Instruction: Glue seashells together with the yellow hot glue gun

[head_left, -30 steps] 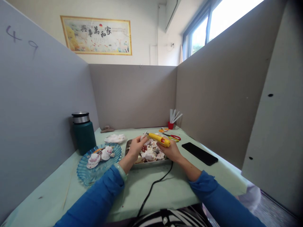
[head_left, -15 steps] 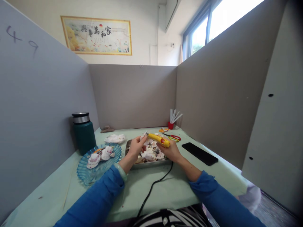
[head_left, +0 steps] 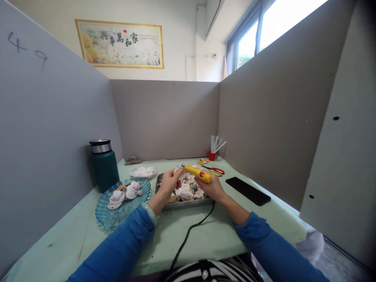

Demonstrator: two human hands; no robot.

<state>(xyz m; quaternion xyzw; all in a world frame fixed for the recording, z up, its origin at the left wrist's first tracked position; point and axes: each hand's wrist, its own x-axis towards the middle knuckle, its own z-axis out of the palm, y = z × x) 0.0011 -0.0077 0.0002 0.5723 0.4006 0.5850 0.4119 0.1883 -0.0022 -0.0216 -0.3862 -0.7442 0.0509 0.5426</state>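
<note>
My right hand (head_left: 212,188) is wrapped round a yellow hot glue gun (head_left: 195,172), whose tip points left toward my left hand. A small pale seashell (head_left: 178,171) is pinched in the fingers of my left hand (head_left: 169,183), close to the gun's tip. Whether tip and shell touch I cannot tell. Both hands are above a metal tray (head_left: 188,204) heaped with seashells (head_left: 185,192). From below the right hand a black cord (head_left: 192,227) runs toward me. A blue glass plate (head_left: 108,219) to the left bears several shell pieces (head_left: 116,199).
A green bottle (head_left: 104,168) stands at the left partition. White tissue (head_left: 143,172) lies behind the plate. At the back right are a red cup (head_left: 212,156) of white glue sticks (head_left: 216,144), orange pieces (head_left: 202,161) and scissors (head_left: 216,171). A black phone (head_left: 248,191) lies right.
</note>
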